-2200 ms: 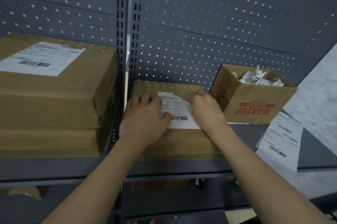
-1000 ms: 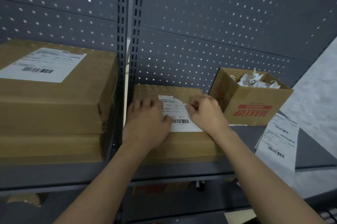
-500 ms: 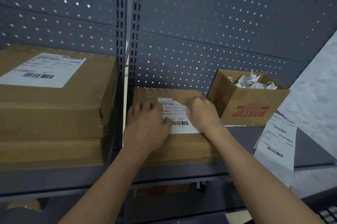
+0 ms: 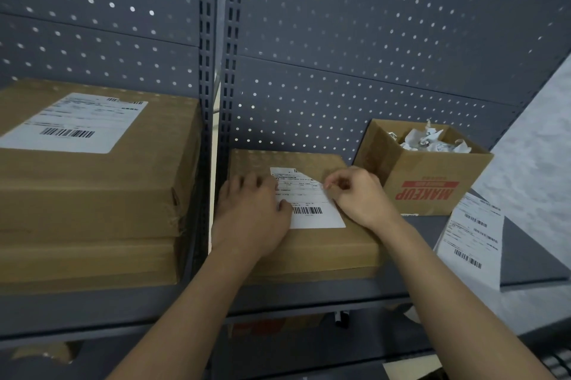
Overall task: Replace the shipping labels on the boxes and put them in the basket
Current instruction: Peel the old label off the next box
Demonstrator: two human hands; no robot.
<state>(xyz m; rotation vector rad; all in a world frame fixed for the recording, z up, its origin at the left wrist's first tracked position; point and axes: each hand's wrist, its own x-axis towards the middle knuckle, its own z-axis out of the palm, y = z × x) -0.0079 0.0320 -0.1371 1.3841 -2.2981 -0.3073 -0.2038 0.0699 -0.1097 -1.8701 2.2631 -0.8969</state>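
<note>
The white rectangular shipping label (image 4: 306,198) with a black barcode lies on top of the flat brown cardboard box (image 4: 312,240), and that box sits on the grey metal shelf (image 4: 525,259), against the grey perforated back panel (image 4: 355,39). The label's far right corner is lifted off the cardboard. My right hand (image 4: 358,197) is curled narrow at that corner, thumb and forefinger pinched on the raised edge of the label. My left hand (image 4: 251,219) lies flat and spread on the box's left half, fingers wide, thumb resting on the label's left edge beside the barcode.

Just right of the flat box, and a little further back, stands an open brown cardboard carton (image 4: 429,175) with red upside-down "MAKEUP" print on its front; crumpled white paper scraps (image 4: 432,140) fill it. Further right of the flat box, a loose white sheet of printed labels (image 4: 472,240) hangs over the shelf's front edge.

Left of the flat box, past the slotted grey upright post (image 4: 216,70), two large brown cardboard boxes (image 4: 92,194) are stacked, and the upper one carries its own white barcode label (image 4: 74,123) on top.
</note>
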